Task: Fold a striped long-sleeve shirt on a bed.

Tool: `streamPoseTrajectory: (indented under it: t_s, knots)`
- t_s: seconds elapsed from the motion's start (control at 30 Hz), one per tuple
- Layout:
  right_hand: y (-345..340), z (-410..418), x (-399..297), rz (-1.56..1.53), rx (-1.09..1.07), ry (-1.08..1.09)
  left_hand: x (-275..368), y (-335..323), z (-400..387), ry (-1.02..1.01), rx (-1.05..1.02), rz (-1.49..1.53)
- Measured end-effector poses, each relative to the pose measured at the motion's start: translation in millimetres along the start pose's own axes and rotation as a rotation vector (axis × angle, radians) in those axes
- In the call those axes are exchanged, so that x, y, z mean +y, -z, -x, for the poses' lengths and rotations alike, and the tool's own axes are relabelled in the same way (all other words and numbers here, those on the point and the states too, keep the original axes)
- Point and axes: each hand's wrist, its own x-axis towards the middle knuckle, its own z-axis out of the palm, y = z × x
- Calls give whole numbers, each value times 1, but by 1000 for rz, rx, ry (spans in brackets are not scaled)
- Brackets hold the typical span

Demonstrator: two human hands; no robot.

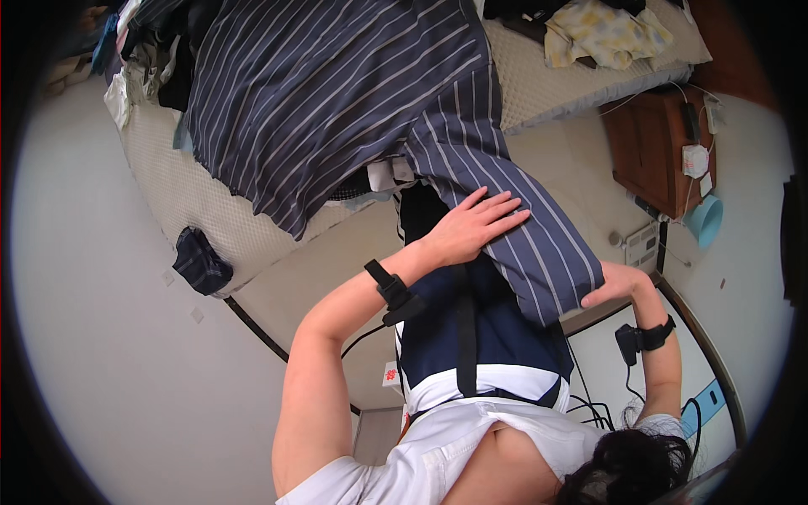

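A dark blue-grey striped garment is spread over the edge of the bed, one sleeve reaching towards me. My left hand lies flat on that sleeve, fingers slightly spread, palm down. At the sleeve's near end is my right hand, its thumb on top by the hem; its other fingers are hidden under or behind the cloth, so its hold cannot be told for certain. Black straps with small devices are on both wrists.
The quilted bed carries piled clothes at the left, a yellow-patterned cloth at the right, and a folded dark plaid cloth by its corner. Right of it stand a brown wooden cabinet with cables, and a light-blue bin.
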Motion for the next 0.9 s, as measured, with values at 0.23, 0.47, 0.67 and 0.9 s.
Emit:
streamPoseTrajectory:
  t_s: [0.23, 0.47, 0.67, 0.9]
  knots:
    - [-33, 17, -20, -202, 49, -54, 49, -1, -6, -182, -76, 301]
    - [-19, -43, -68, -440, 277, 626, 30, -28, 2, 584, 131, 1402]
    - [-5, -94, -16, 45, 580, 443, 13, -32, 3, 796, 247, 1803]
    - [-15, -90, -20, -88, 533, 415, 20, -20, 9, 757, 262, 1945]
